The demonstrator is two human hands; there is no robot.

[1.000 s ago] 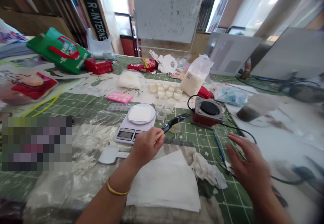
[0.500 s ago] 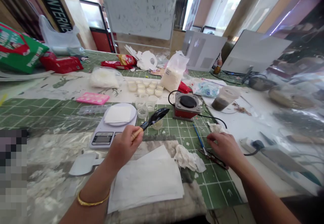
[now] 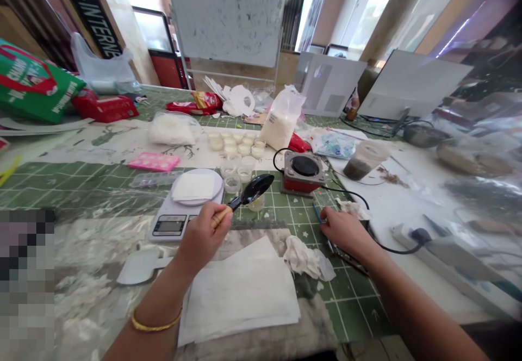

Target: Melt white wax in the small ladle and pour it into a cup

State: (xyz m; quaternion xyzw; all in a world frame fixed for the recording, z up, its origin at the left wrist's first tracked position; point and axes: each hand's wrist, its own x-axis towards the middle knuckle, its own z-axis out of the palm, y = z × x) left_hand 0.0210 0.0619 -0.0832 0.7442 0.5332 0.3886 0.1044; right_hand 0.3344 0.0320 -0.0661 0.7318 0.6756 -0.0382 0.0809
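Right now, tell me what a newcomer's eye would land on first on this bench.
The black spoon stands out first, held up by the left hand just right of the white scale at the centre. Next comes the right hand, resting on the green mat over a blue tool, with the red-based hotplate just beyond. Behind, a cluster of small white-filled cups sits beside a bag of white granules.

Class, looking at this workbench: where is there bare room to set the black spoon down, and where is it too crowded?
Free: the green cutting mat left of the digital scale, below the pink tray; also the white paper sheets between the left hand and the crumpled tissue. Crowded: around the small cups and the hot plate, and by the right hand.
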